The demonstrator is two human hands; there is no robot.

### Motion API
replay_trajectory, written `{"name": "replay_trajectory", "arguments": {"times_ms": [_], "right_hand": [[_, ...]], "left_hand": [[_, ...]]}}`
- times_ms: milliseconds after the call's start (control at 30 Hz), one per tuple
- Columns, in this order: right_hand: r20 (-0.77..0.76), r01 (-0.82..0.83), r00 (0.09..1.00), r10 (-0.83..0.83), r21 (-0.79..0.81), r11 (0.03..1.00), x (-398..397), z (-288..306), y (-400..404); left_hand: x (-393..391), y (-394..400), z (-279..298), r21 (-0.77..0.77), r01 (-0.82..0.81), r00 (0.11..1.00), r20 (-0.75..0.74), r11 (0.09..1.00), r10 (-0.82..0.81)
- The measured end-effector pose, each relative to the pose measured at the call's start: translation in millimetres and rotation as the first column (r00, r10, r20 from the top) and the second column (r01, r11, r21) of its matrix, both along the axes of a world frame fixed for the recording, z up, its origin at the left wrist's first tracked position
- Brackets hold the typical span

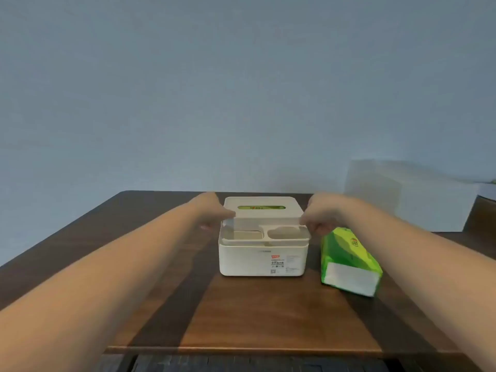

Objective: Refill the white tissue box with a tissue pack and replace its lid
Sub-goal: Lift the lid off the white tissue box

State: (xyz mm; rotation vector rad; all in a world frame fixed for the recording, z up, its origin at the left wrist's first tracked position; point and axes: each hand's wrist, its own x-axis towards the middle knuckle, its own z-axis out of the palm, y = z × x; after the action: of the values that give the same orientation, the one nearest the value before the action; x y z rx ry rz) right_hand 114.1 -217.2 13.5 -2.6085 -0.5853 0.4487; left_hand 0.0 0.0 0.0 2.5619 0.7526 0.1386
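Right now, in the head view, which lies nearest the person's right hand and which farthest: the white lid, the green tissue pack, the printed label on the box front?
1. White plastic lid: pinched at the right hand.
2. Green tissue pack: just below, beside the box.
3. Printed label: lower, on the box front.

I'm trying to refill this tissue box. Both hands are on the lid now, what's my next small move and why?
Probably lift the lid straight up and set it aside. Left hand and right hand pinch its sides, it sits on the box, and the green tissue pack waits beside it.
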Motion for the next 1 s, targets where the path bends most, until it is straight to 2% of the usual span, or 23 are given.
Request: {"name": "replay_trajectory", "arguments": {"times_ms": [167,333,500,733,867,1000], "right_hand": [[-0.024,0.04,0.999,-0.04,-0.032,0.999,-8.7,-6.0,4.9],[0.046,0.062,0.997,-0.055,-0.172,0.983,-10.7,-11.8,12.8],[0.172,0.052,0.985,-0.001,-0.292,0.955,-22.8,-5.7,13.0],[0.359,0.084,0.933,-0.025,-0.15,0.985,-28.6,15.0,12.0],[0.399,0.069,0.916,-0.023,-0.102,0.992,-32.3,24.3,23.4],[0.407,-0.001,0.912,0.052,-0.123,0.992,-45.1,30.5,53.4]], "left_hand": [[-9.4,2.6,-3.8,-0.236,0.003,0.998,-0.057,0.972,-0.017],[-17.2,-1.4,-8.0,-0.166,0.004,0.991,-0.13,0.986,-0.026],[-16.9,-10.6,-7.3,-0.145,0.018,0.994,-0.1,0.989,-0.033],[-19.8,-8.0,5.7,-0.106,0.031,1.0,0.002,0.994,-0.031],[-26.8,8.5,20.3,-0.074,-0.012,0.991,0.13,0.997,0.021],[-45.1,36.8,27.1,-0.079,-0.078,0.98,0.176,0.994,0.091]]}}
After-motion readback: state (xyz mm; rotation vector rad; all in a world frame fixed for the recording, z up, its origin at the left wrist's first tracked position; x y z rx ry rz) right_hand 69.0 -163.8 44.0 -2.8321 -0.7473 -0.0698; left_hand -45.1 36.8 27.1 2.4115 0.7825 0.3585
